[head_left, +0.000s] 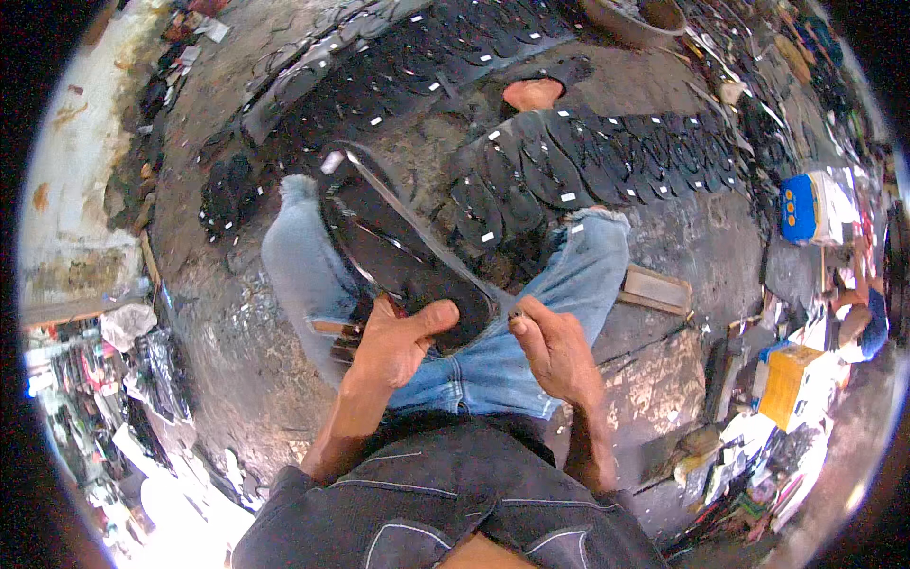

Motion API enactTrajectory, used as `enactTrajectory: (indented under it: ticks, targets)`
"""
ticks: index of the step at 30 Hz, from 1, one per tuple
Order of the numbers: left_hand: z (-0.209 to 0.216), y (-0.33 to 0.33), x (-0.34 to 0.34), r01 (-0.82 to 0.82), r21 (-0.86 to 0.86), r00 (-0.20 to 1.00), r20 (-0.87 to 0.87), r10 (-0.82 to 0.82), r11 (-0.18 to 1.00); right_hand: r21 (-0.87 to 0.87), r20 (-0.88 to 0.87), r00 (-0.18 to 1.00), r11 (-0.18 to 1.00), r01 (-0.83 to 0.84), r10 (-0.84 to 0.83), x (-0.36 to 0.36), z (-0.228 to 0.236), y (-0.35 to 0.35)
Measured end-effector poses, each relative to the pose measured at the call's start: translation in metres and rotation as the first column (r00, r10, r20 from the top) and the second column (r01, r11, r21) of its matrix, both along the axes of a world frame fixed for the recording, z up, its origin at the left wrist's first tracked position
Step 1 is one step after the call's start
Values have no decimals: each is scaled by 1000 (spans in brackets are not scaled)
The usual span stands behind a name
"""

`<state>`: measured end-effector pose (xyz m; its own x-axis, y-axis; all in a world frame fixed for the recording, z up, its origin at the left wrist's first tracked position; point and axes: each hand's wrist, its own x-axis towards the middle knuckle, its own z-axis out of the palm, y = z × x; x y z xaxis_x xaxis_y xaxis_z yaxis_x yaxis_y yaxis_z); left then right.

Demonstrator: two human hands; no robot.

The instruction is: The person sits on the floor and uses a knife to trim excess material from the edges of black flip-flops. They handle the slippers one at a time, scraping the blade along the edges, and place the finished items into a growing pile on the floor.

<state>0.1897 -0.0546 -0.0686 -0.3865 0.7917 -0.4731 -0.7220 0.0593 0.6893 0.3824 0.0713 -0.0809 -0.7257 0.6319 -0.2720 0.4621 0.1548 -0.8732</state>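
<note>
A large black shoe sole (pixel 398 247) slants across my lap, its far end raised between my knees. A small white patch sits near that far end, and a pale, shiny line runs along its right edge. My left hand (pixel 393 346) grips the near end, with the thumb pressed on top and the fingers mostly hidden beneath. Just right of the sole's near end, my right hand (pixel 557 351) is closed in a pinch. A small dark tip shows at its fingers, too small to name. Blue jeans (pixel 507 375) cover my legs under both hands.
Overlapping black soles with white patches lie in rows (pixel 616 156) ahead and further back (pixel 379 85). A foot (pixel 533 93) rests between them. A bowl (pixel 637 21) stands at the far edge. Rightward are a wooden block (pixel 656 289), a blue box (pixel 801 209), a yellow box (pixel 791 386) and another person (pixel 858 327).
</note>
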Motion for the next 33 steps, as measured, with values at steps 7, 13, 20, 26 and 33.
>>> enactTrajectory:
  ticks: [7, 13, 20, 26, 33]
  targets:
    - [53, -18, -160, -341, 276, 923, -84, 376, 899, -481, -212, 629, 640, 599, -748, 1, -34, 23]
    - [-140, 8, -239, -249, 88, 967, 79, 242, 965, -584, -141, 377, 384, 715, -916, 52, -50, 40]
    - [-295, 108, -69, 272, -233, 957, 163, -238, 934, -587, -117, 544, 500, 637, -831, 0, -70, 13]
    - [-173, 184, -139, 26, -208, 848, -513, -132, 978, -262, -86, 782, 771, 580, -617, -52, -91, 23]
    - [-109, 204, -150, 97, -440, 849, -431, -305, 893, -94, -23, 892, 890, 447, -451, -113, -118, 21]
